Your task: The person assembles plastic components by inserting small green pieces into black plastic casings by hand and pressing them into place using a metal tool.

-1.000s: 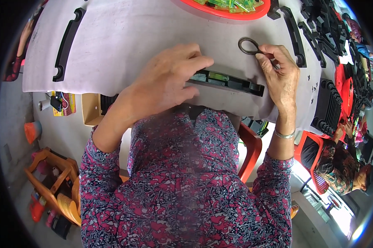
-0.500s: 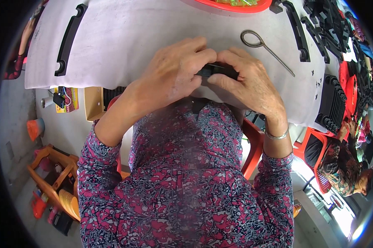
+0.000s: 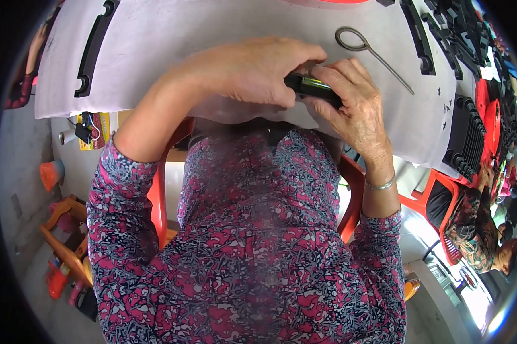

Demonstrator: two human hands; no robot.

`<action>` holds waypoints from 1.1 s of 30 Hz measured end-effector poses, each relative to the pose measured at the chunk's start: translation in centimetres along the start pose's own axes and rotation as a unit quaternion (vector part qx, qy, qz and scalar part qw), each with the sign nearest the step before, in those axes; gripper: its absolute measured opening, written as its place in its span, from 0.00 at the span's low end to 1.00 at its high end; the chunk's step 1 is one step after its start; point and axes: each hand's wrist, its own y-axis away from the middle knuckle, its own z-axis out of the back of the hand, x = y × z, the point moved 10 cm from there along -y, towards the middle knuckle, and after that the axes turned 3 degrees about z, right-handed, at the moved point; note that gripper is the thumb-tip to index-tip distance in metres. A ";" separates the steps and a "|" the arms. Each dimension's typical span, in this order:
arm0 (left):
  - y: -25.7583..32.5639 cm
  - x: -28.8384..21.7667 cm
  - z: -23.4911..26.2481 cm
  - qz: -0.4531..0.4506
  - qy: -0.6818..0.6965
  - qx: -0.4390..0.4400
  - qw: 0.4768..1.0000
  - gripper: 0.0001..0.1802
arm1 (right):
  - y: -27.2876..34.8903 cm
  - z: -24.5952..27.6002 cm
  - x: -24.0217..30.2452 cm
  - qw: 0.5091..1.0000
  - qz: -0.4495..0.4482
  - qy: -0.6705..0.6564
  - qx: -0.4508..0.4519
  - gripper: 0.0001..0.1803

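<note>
Both of my hands are raised over the near edge of the cloth-covered table. Between them is a small black plastic piece (image 3: 324, 90) with a shiny yellow-green strip along its upper side. My right hand (image 3: 354, 106) grips its right end, thumb below and fingers above. My left hand (image 3: 258, 71) curves round the left end, its thumb and fingertips closed on it; part of that end is hidden. To the right lies a metal rod with a ring end (image 3: 384, 63).
A long black notched bar (image 3: 95, 51) lies at the left, another black bar (image 3: 417, 37) at the right. Beyond it are piled black parts (image 3: 456, 40). A red basin's rim (image 3: 327, 1) shows at the far edge. Another person (image 3: 476, 229) sits at the right on a red chair.
My left hand has shifted right and its fingers have opened out somewhat around the piece. The piece has turned, so its yellow-green strip now shows. The view has shifted slightly.
</note>
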 end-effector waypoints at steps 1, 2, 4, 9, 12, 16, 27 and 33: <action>-0.1 0.2 0.0 0.002 0.002 0.004 1.000 0.39 | 0.0 0.0 -0.1 1.000 -0.004 -0.004 0.001 0.22; -0.1 0.4 -0.2 -0.002 0.030 0.019 0.999 0.38 | -0.1 0.0 0.0 1.000 0.002 -0.009 -0.002 0.22; 0.0 0.1 -0.1 -0.002 0.077 0.037 0.996 0.36 | -0.2 0.2 0.0 1.000 0.018 -0.006 -0.015 0.22; 0.0 1.0 -0.6 0.001 0.116 0.033 0.993 0.35 | 0.0 0.2 0.2 1.000 0.018 -0.001 -0.020 0.22; -0.1 1.0 -0.9 0.001 0.116 0.034 0.993 0.35 | 0.1 0.0 0.0 1.000 0.011 0.008 -0.014 0.23; 0.2 -0.1 0.1 0.012 0.200 0.006 0.980 0.28 | 0.2 0.2 -0.1 1.000 0.009 0.000 -0.020 0.23; 0.1 0.3 -0.7 0.050 0.231 0.070 0.969 0.34 | -0.3 1.5 -0.5 0.995 -0.026 -0.098 -0.008 0.21; 0.6 -0.2 -0.1 0.047 0.196 0.023 0.979 0.34 | 0.7 1.6 -3.3 0.991 -0.114 -0.064 0.031 0.13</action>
